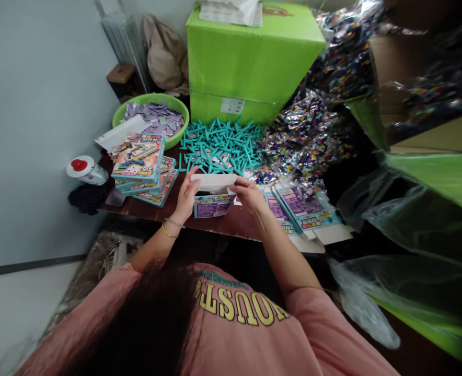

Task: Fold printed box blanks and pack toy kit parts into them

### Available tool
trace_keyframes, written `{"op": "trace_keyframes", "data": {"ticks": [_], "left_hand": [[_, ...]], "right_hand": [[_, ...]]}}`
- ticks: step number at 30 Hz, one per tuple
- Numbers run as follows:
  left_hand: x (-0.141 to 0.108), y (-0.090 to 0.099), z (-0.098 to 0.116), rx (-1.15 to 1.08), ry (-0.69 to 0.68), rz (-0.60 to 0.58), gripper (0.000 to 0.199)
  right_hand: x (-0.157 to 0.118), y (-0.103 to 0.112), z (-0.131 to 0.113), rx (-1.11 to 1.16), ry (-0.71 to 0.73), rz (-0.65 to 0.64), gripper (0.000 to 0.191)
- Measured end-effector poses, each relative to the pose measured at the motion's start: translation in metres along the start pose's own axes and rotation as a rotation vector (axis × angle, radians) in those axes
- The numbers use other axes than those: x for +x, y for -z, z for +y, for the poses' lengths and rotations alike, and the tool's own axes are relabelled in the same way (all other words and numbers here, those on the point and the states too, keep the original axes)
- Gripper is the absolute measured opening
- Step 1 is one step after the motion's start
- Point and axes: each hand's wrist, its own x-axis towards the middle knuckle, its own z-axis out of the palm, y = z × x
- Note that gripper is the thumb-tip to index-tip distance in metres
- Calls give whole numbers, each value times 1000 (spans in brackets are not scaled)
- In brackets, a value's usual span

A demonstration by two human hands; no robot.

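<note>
A small printed toy box (214, 197) with its white top flap raised stands on the brown table's (234, 224) front part. My left hand (186, 196) grips its left side and my right hand (249, 193) grips its right side. Just behind the box lies a heap of teal plastic pieces (221, 146). A stack of closed printed boxes (142, 169) sits to the left. Flat, unfolded box blanks (301, 209) lie to the right of my right hand.
A green basin (154, 117) holds purple packets at the back left. A big green carton (250, 57) stands behind the teal heap. Shiny bags of coloured bits (313, 125) pile up at right. A white bottle with a red cap (85, 169) lies at the left edge.
</note>
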Motion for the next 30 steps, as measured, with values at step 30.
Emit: {"op": "trace_keyframes", "data": {"ticks": [30], "left_hand": [[-30,38,-8,435,-495,-269,48]], "right_hand": [[-34,-16,-33,-681,433,1,22]]}}
